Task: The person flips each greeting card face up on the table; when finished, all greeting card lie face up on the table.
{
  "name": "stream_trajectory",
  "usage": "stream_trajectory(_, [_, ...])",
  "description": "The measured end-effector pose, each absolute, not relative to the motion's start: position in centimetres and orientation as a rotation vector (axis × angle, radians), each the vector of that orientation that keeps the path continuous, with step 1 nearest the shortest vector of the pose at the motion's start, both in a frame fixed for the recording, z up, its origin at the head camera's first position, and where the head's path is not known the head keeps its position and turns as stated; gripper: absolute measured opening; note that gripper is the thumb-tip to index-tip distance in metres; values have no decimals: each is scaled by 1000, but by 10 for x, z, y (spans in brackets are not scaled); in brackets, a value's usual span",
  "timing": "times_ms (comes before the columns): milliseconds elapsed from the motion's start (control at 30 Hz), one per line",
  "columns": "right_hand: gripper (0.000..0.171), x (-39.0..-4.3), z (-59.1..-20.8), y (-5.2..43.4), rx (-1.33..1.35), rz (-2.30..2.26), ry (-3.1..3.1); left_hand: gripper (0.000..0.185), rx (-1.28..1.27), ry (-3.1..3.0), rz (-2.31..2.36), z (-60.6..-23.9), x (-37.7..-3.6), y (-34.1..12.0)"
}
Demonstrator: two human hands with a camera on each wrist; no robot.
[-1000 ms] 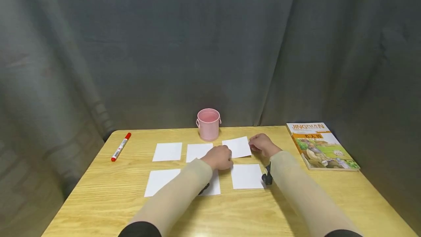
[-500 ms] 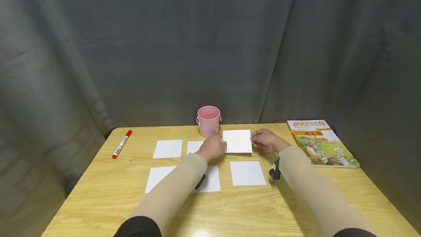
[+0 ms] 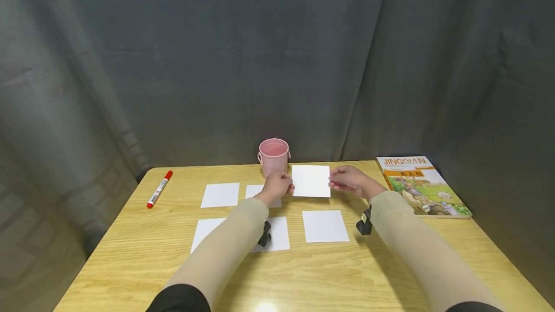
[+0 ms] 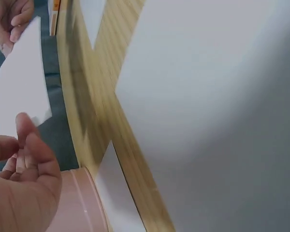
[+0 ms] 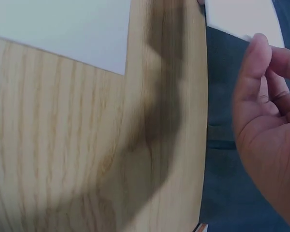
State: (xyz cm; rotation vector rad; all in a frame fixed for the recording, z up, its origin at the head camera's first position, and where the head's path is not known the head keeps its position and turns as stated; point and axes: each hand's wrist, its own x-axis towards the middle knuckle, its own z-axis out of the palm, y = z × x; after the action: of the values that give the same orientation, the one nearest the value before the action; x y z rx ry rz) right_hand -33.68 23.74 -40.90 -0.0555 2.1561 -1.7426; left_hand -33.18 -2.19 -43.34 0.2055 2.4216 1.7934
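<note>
Nearest to me on the light wooden table [image 3: 130, 264], three white square paper cards lie flat in a front row: one at left [image 3: 205, 232], one in the middle [image 3: 277, 232] partly hidden by my left forearm, one at right [image 3: 325, 226]. Behind them lie two more white cards, one at far left [image 3: 220, 195] and one [image 3: 253, 190] half covered by my wrist.

Above that back row I hold a sixth white square card [image 3: 310, 181] clear of the table, facing me. My left hand [image 3: 277, 186] pinches its left edge; my right hand [image 3: 349, 181] pinches its right edge. The left wrist view shows the same card [image 4: 21, 87] bowed slightly between the fingers.

Hazards, as I judge them:
- Thin paper held only at two edges can buckle or crease if either hand squeezes inward
- My left hand sits just in front of the small pink metal bucket [image 3: 273, 156]; a forward drift could knock it over
- My forearms hang low over the front row and could sweep those cards out of line

Farther off, a red marker pen [image 3: 159, 189] lies at the left edge and an illustrated orange-and-green book [image 3: 422, 186] at the right, both well apart from the work
</note>
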Motion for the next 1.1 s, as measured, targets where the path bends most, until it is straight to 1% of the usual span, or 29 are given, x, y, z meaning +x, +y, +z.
stream_trajectory(67, [30, -336, -409, 239, -40, -1799, 2112, 20, 163, 2331, 1874, -434, -333, -20])
stream_trajectory(233, [34, -335, -414, 243, -50, -1908, 2052, 29, 99, 2200, 1992, -436, -333, -18])
stream_trajectory(367, [38, -336, -419, 242, -62, -1895, 2105, 17, 118, 2255, 1981, -437, -332, -18])
stream_trajectory(433, [41, -336, -420, 240, -50, -1875, 2147, 20, 137, 2266, 1979, -438, -331, -18])
stream_trajectory(500, [39, -336, -421, 239, -22, -1857, 2182, 28, 147, 2237, 1984, -439, -331, -18])
stream_trajectory(533, [38, -335, -422, 238, -15, -1839, 2204, 29, 157, 2222, 1978, -440, -331, -18])
stream_trajectory(567, [37, -336, -422, 237, -11, -1815, 2228, 30, 154, 2201, 1973, -440, -331, -18])
stream_trajectory(633, [33, -336, -422, 235, -17, -1778, 2251, 24, 149, 2187, 1939, -440, -331, -19])
stream_trajectory(733, [31, -336, -422, 231, -60, -1690, 2276, 21, 181, 2213, 1851, -440, -331, -18])
stream_trajectory(933, [23, -331, -415, 213, -256, -1557, 2222, 30, 311, 2238, 1693, -434, -330, -11])
stream_trajectory(1033, [24, -328, -411, 205, -350, -1526, 2229, 34, 330, 2245, 1682, -431, -331, -13])
stream_trajectory(1100, [30, -327, -411, 202, -352, -1534, 2261, 33, 315, 2264, 1709, -431, -331, -17])
